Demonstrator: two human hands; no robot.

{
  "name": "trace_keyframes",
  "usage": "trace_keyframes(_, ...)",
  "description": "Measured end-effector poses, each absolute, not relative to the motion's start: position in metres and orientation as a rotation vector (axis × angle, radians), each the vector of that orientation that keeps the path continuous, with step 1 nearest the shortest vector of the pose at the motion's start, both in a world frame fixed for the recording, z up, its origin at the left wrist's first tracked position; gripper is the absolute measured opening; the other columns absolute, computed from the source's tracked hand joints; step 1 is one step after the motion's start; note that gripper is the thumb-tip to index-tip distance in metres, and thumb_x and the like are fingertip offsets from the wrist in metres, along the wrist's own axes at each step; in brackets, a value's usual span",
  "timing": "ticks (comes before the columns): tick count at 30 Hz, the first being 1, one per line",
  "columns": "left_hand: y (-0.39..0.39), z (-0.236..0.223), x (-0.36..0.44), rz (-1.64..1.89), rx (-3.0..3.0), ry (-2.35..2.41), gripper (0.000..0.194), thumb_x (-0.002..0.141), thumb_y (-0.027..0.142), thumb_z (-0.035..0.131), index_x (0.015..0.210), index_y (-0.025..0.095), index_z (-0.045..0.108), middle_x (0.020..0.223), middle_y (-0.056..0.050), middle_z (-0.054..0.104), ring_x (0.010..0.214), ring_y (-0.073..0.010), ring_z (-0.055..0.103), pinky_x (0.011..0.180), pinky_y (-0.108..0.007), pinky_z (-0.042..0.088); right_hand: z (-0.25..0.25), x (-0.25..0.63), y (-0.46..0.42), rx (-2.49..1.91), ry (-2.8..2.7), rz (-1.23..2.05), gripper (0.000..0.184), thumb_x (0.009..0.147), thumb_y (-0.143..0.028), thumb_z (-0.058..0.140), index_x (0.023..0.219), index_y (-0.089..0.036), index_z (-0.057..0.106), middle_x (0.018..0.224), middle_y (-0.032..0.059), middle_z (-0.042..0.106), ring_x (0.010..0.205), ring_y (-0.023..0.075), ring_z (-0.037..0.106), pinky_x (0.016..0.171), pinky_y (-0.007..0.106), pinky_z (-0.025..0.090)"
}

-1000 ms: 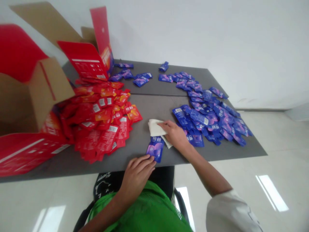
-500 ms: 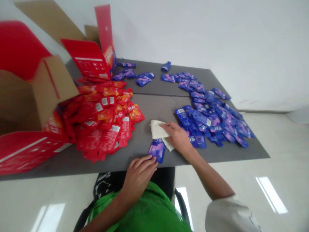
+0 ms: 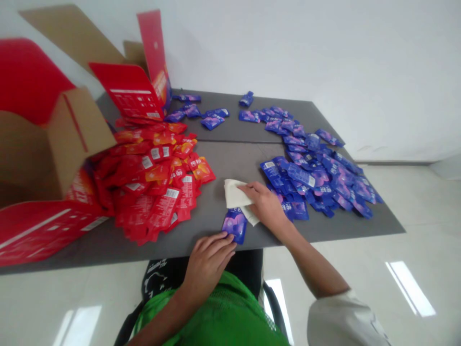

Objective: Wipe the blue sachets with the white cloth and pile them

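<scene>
A blue-and-purple pouch (image 3: pixel 234 226) lies flat near the front edge of the grey table. The fingertips of my left hand (image 3: pixel 211 257) rest on its lower end, the fingers stretched out and lying close together. My right hand (image 3: pixel 266 204) grips a folded cream cloth (image 3: pixel 236 193), which covers the pouch's top end. One corner of the cloth hangs down beside the pouch. Just beyond my right hand begins a heap of similar blue pouches (image 3: pixel 320 178). Left of the cloth lies a heap of red-and-orange pouches (image 3: pixel 158 178).
An open red carton (image 3: pixel 43 230) stands at the left, its flaps sticking out over the table. Another open red carton (image 3: pixel 129 89) is behind it. Several loose blue pouches (image 3: pixel 213 120) lie toward the back of the grey table (image 3: pixel 230 161), by the white wall.
Both hands, the cloth and the pouch stay almost in place. The view has tilted slightly.
</scene>
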State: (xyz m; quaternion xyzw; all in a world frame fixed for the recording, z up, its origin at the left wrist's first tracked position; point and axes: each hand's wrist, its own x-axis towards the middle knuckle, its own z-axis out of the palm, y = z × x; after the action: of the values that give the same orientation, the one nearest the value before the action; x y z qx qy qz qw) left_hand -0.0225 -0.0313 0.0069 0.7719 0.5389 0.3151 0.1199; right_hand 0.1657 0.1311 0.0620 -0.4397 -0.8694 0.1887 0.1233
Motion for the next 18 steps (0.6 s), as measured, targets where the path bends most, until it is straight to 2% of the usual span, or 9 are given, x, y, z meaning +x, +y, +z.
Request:
trace_keyframes(3, -0.033, 0.003, -0.023, 0.915, 2.266, 1.602, 0.021, 0.104, 0.027, 0.059, 0.114, 0.026, 0.077, 0.114, -0.002, 0.08, 0.106, -0.0235, 0.072, 0.093, -0.04, 0.05, 0.069, 0.166, 0.1, -1.077, -2.535, 0.611, 0.068, 0.084, 0.003, 0.053, 0.146, -0.025, 0.057, 0.133, 0.0105, 0.064, 0.12, 0.0248, 0.064, 0.102, 0.036, 0.056)
trace_keyframes(7, -0.034, 0.002, -0.023, 0.931, 2.274, 1.677, 0.021, 0.103, 0.029, 0.06, 0.098, 0.025, 0.08, 0.096, -0.004, 0.081, 0.089, -0.0236, 0.072, 0.086, -0.04, 0.051, 0.057, 0.163, 0.067, -0.942, -2.685, 0.742, 0.054, 0.091, -0.005, 0.055, 0.141, -0.024, 0.061, 0.13, 0.0084, 0.068, 0.114, 0.0231, 0.067, 0.097, 0.034, 0.058)
trace_keyframes(13, -0.03, 0.009, -0.022, 0.962, 2.258, 1.558, 0.021, 0.105, 0.026, 0.058, 0.115, 0.024, 0.075, 0.12, 0.0, 0.078, 0.114, -0.0227, 0.069, 0.096, -0.04, 0.047, 0.049, 0.161, 0.13, -1.257, -2.579, 0.558, 0.062, 0.084, 0.002, 0.055, 0.141, -0.02, 0.062, 0.131, 0.0125, 0.065, 0.117, 0.0263, 0.066, 0.1, 0.037, 0.057)
trace_keyframes(16, -0.029, 0.009, -0.022, 0.974, 2.253, 1.561, 0.019, 0.104, 0.027, 0.059, 0.115, 0.025, 0.075, 0.119, 0.001, 0.078, 0.112, -0.0221, 0.07, 0.095, -0.04, 0.048, 0.063, 0.164, 0.128, -1.21, -2.545, 0.517, 0.067, 0.082, 0.004, 0.053, 0.143, -0.022, 0.06, 0.132, 0.0122, 0.064, 0.119, 0.0263, 0.064, 0.102, 0.038, 0.056)
trace_keyframes(18, -0.03, 0.007, -0.023, 0.977, 2.26, 1.59, 0.018, 0.103, 0.028, 0.06, 0.11, 0.025, 0.077, 0.112, 0.0, 0.08, 0.103, -0.0222, 0.072, 0.091, -0.04, 0.049, 0.068, 0.165, 0.105, -1.088, -2.55, 0.58, 0.068, 0.083, 0.003, 0.054, 0.146, -0.024, 0.057, 0.133, 0.0111, 0.064, 0.121, 0.025, 0.064, 0.103, 0.037, 0.056)
